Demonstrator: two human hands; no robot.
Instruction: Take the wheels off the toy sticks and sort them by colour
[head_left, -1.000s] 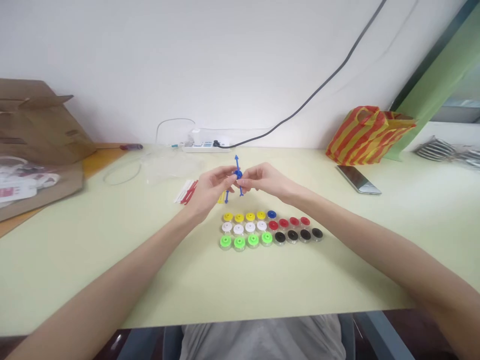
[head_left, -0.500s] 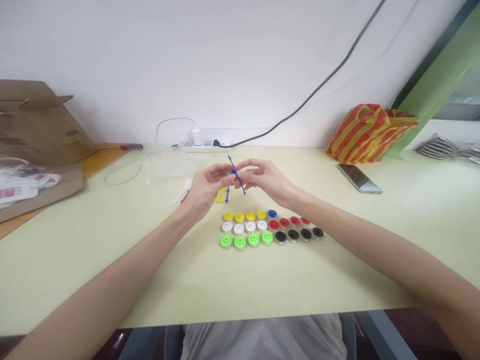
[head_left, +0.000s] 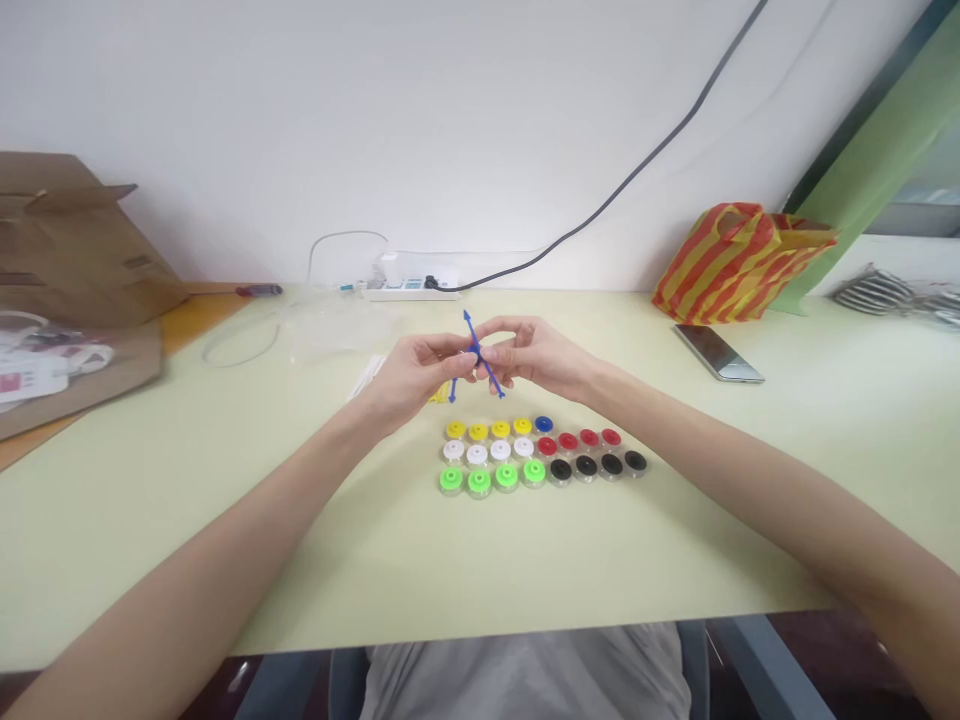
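Observation:
My left hand (head_left: pixel 420 375) and my right hand (head_left: pixel 536 355) meet above the table, fingers pinched around a small blue piece. A blue arrow-shaped pointer (head_left: pixel 493 377) slants across the piece, its tip sticking up between the hands. The fingers partly hide the piece. Another blue arrow (head_left: pixel 453 390) shows under my left fingers, beside yellow arrows (head_left: pixel 438 393). In front of the hands stand rows of small round discs with clear bases: yellow (head_left: pixel 500 429), one blue (head_left: pixel 544 425), white (head_left: pixel 500 450), red (head_left: pixel 568 441), green (head_left: pixel 507 475) and black (head_left: pixel 586 467).
White sticks (head_left: pixel 367 376) lie left of my left hand. A power strip (head_left: pixel 411 293) and a clear plastic bag (head_left: pixel 330 330) are near the wall. A phone (head_left: pixel 718 354) and a striped bag (head_left: pixel 720 265) sit right. A cardboard box (head_left: pixel 82 240) stands left.
The blue pointer between my hands has shifted slightly right, its lower end farther to the right. Both hands stay together in the pinch, and the view has moved a little.

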